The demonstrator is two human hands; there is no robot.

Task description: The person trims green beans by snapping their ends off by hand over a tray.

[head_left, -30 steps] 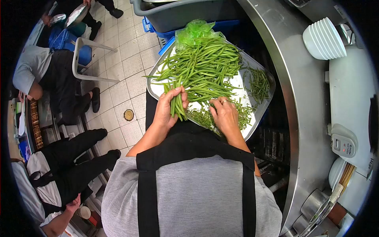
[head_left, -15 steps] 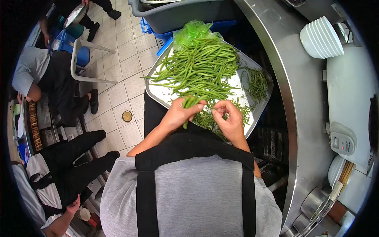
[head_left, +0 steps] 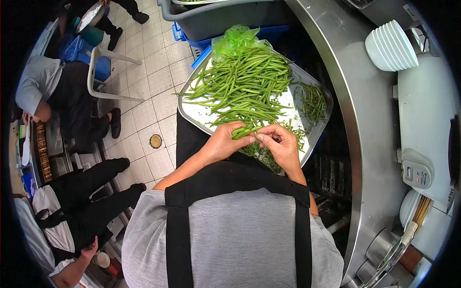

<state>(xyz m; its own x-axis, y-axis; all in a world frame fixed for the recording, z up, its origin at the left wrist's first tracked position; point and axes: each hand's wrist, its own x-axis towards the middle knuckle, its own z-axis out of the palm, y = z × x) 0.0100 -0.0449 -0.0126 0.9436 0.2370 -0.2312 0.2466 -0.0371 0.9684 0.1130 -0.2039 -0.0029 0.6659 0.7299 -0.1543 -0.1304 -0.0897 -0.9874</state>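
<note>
A metal tray (head_left: 193, 121) in front of me bears a big heap of long green beans (head_left: 245, 79). My left hand (head_left: 224, 142) is closed round several green beans, their ends showing above the fingers. Pinched against the tip of that bunch, the fingers of my right hand (head_left: 281, 146) grip a bean end. Short trimmed bits (head_left: 261, 156) lie under and beside my hands, partly hidden by them. Another pile of thin cut pieces (head_left: 313, 102) rests along the tray's right side. At the far edge sits a crumpled green plastic bag (head_left: 235, 43).
A curved steel counter (head_left: 336, 62) runs along my right, with stacked white bowls (head_left: 391, 45) and a steel pot (head_left: 382, 246). Beyond the tray stands a grey tub (head_left: 206, 21). Co-workers (head_left: 77, 206) and a white stool (head_left: 91, 77) are at left.
My right hand has moved slightly left and my hands have come together. The bunch in my left hand has turned from upright to pointing more to the right.
</note>
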